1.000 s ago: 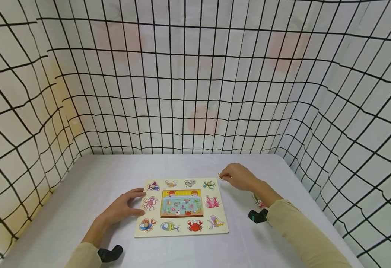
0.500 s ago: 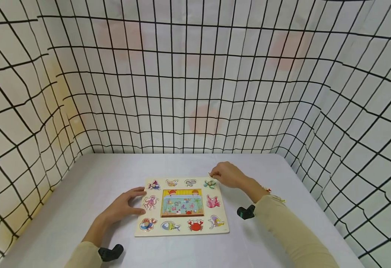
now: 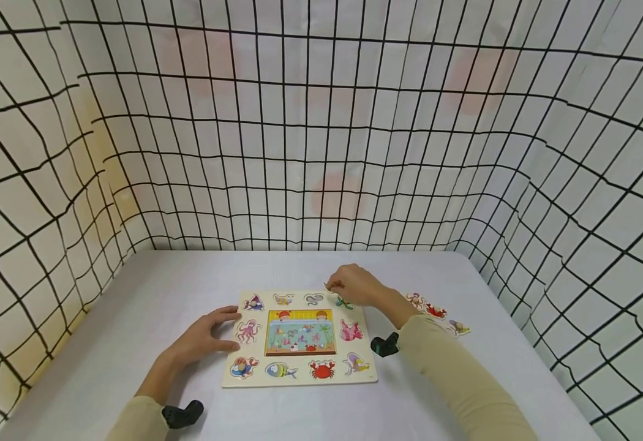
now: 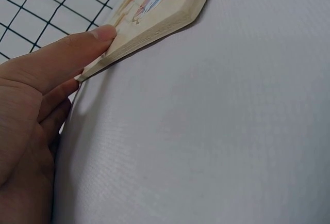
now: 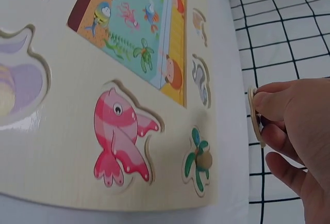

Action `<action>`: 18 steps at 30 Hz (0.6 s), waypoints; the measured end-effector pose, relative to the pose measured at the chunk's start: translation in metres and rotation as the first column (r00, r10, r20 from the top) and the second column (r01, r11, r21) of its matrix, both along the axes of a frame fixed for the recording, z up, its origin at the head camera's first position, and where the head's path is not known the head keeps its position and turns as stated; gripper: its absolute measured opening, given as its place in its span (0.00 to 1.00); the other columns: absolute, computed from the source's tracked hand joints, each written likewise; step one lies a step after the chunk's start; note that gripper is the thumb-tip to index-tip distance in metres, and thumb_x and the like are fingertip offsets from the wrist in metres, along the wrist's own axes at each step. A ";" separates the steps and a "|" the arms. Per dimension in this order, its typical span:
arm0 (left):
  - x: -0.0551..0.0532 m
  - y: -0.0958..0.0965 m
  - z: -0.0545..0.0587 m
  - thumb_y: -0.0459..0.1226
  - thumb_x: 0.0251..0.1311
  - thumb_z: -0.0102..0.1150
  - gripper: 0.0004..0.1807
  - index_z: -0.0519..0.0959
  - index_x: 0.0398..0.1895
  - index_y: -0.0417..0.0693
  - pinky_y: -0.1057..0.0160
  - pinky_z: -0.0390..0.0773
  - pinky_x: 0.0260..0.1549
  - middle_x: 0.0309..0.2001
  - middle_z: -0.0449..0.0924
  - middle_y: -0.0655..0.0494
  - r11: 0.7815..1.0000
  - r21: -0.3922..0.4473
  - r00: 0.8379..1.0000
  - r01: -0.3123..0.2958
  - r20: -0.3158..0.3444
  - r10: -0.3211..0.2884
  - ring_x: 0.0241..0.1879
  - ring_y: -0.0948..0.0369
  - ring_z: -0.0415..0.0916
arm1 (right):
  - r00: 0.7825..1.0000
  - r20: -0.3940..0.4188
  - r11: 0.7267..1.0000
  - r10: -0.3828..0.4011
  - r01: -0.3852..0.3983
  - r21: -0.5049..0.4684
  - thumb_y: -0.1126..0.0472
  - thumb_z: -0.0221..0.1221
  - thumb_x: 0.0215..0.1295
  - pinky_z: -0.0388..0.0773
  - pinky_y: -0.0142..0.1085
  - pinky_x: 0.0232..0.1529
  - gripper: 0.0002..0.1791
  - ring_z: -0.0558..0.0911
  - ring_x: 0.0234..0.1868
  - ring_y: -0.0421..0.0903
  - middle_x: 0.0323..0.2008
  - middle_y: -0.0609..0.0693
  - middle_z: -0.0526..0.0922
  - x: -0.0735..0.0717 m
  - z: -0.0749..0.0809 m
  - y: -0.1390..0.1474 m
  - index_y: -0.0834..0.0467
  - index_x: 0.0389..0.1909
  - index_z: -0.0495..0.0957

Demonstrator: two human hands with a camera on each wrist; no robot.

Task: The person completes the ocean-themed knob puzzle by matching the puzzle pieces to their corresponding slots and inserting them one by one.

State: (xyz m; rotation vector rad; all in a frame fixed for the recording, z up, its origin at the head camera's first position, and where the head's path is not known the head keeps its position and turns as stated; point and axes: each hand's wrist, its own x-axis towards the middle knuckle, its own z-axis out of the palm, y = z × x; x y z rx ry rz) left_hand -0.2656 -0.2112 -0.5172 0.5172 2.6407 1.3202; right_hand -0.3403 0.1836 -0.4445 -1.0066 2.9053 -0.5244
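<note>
A wooden sea-animal puzzle board (image 3: 362,378) lies flat on the white table. My left hand (image 3: 203,337) touches its left edge, the thumb (image 4: 100,41) on the rim and the fingers extended. Over the top right part of the board, my right hand (image 3: 359,286) pinches a thin wooden puzzle piece (image 5: 253,111) between thumb and fingers. The piece is seen edge-on, so its picture is hidden. Just below that hand, a green turtle piece (image 5: 196,159) with a round knob sits in its recess. Knobbed pieces also fill the top left and bottom left recesses.
Several loose pieces lie right of the board beyond the right forearm, among them a red crab piece (image 3: 436,311) and a pinkish piece (image 3: 416,300). A black wire grid (image 3: 321,184) over white cloth encloses the table at the back and sides.
My right hand has moved left with the puzzle piece, from beside the board's top right corner to above its top edge. More loose pieces show behind the forearm. My left hand stays put.
</note>
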 end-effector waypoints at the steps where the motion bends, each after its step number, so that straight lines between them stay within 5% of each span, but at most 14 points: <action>1: 0.000 0.000 0.000 0.43 0.50 0.82 0.41 0.76 0.68 0.39 0.32 0.52 0.71 0.75 0.63 0.39 1.000 0.000 1.000 -0.001 -0.001 0.001 0.76 0.35 0.51 | 1.000 0.001 1.000 0.005 -0.005 0.001 0.63 0.60 0.76 0.75 0.34 0.34 0.11 0.78 0.32 0.38 0.50 0.50 0.88 0.000 -0.001 -0.002 0.59 0.51 0.89; 10: 0.001 0.000 -0.002 0.44 0.50 0.82 0.41 0.77 0.67 0.39 0.31 0.53 0.70 0.75 0.64 0.39 1.000 -0.008 1.000 -0.001 -0.010 0.001 0.75 0.35 0.53 | 0.999 -0.033 0.999 0.043 -0.042 0.011 0.63 0.59 0.76 0.81 0.36 0.44 0.11 0.85 0.45 0.42 0.48 0.48 0.89 0.000 -0.001 -0.020 0.58 0.51 0.89; 18: 0.000 0.000 -0.001 0.45 0.51 0.81 0.41 0.77 0.68 0.41 0.29 0.51 0.70 0.75 0.64 0.41 1.000 -0.011 1.000 -0.009 0.007 0.010 0.76 0.36 0.52 | 0.997 -0.041 0.997 0.068 -0.067 0.025 0.63 0.60 0.76 0.78 0.36 0.38 0.11 0.80 0.36 0.40 0.46 0.49 0.88 -0.002 -0.001 -0.031 0.58 0.50 0.89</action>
